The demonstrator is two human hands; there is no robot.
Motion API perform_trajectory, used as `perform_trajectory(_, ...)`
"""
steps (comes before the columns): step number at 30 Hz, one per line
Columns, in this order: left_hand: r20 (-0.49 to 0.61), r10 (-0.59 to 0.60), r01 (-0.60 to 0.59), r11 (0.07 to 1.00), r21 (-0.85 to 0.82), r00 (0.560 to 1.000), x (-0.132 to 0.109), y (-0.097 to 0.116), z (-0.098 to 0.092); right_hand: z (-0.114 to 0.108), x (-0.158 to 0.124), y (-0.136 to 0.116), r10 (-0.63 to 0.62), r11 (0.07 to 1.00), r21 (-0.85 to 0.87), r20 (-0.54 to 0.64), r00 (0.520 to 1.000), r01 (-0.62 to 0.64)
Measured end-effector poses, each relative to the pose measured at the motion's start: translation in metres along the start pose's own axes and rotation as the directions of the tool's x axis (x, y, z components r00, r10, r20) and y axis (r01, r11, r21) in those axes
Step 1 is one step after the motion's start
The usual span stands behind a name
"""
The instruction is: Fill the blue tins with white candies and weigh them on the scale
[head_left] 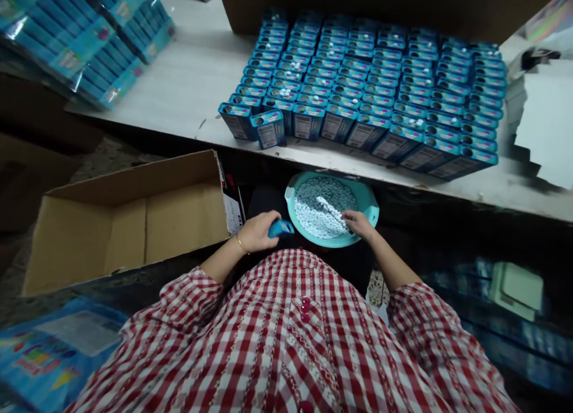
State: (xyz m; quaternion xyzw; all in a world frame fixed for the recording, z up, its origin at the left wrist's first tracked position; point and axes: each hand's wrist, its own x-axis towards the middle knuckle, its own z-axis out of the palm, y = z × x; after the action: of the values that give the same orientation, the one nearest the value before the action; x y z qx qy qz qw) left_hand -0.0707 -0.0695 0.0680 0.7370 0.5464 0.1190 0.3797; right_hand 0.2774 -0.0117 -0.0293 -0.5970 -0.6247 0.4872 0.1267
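In the head view, the left hand (259, 231) has its fingers closed around a small blue container (282, 228), held low in front of the checked shirt (286, 335), just left of a turquoise basin (372, 207). The right hand (359, 224) reaches over the basin's right side, its fingers clamped on the near end of a narrow scoop (330, 207). White pellets (308, 216) fill much of the basin and lie heaped along the scoop. What supports the basin is too dark to tell.

The heaped load looks easy to lose: a tilt or jerk of the scoop could shed pellets over the rim. The held container's opening seems small, so a poorly lined-up pour would likely miss it. Any pellets that fall to the left could land in the open cardboard carton (179, 213).

On the worktop (192, 73), packed rows of blue containers (367, 96) reach the front edge, with loose white pellets on some tops. One front container (268, 129) stands slightly out of line; a knock from a sleeve or forearm could tip it off.
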Motion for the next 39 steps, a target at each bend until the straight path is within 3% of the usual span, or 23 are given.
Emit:
perform_trajectory(2,0.228,0.11,-0.081,0.988,-0.13,0.967,-0.006,0.004,0.006,0.007,0.0,0.002,0.012,1.0,0.012,0.004,1.0,-0.012)
perform_trajectory(4,0.358,0.16,-0.049,0.953,-0.3,0.92,-0.005,0.004,0.013,0.015,0.001,0.002,0.021,1.0,0.019,0.001,1.0,-0.021)
perform_trajectory(9,0.567,0.158,0.24,0.791,-0.563,0.808,0.009,-0.008,0.02,0.03,0.005,-0.004,0.037,0.999,0.028,-0.015,0.999,-0.037)
perform_trajectory(11,0.621,0.2,0.282,0.758,-0.588,0.757,0.009,-0.015,0.01,0.029,0.005,-0.006,0.045,0.998,0.037,-0.022,0.999,-0.044)
perform_trajectory(13,0.63,0.214,0.251,0.786,-0.564,0.746,0.008,-0.02,-0.005,0.023,0.002,-0.008,0.056,0.997,0.047,-0.03,0.998,-0.055)
perform_trajectory(15,0.558,0.179,0.192,0.818,-0.542,0.81,0.008,-0.022,-0.02,0.014,-0.002,-0.011,0.058,0.997,0.061,-0.039,0.998,-0.055)
perform_trajectory(18,0.219,0.084,0.054,0.828,-0.558,0.972,0.021,-0.017,-0.03,-0.006,-0.012,-0.023,0.044,0.993,0.112,-0.053,0.998,-0.038)
perform_trajectory(20,-0.044,0.043,-0.059,0.862,-0.503,0.998,0.04,-0.009,-0.023,-0.022,-0.021,-0.035,0.036,0.988,0.151,-0.062,0.997,-0.027)
perform_trajectory(22,-0.186,0.018,-0.093,0.909,-0.407,0.982,0.063,0.0,-0.007,-0.04,-0.031,-0.051,0.045,0.983,0.182,-0.062,0.997,-0.033)
perform_trajectory(26,-0.258,-0.036,-0.054,0.941,-0.334,0.966,0.105,0.014,0.034,-0.07,-0.042,-0.082,0.042,0.986,0.161,-0.013,0.999,-0.04)
perform_trajectory(30,-0.269,-0.003,-0.08,0.951,-0.3,0.963,0.124,0.02,0.064,-0.083,-0.036,-0.105,-0.026,0.994,-0.101,0.031,0.999,0.029)
perform_trajectory(35,-0.253,0.025,-0.092,0.962,-0.256,0.967,0.127,0.023,0.077,-0.081,-0.022,-0.136,-0.116,0.829,-0.547,0.035,0.993,0.116)
perform_trajectory(39,-0.256,0.012,-0.079,0.963,-0.256,0.967,0.128,0.02,0.082,-0.071,-0.01,-0.155,-0.097,0.724,-0.679,0.081,0.992,0.126)
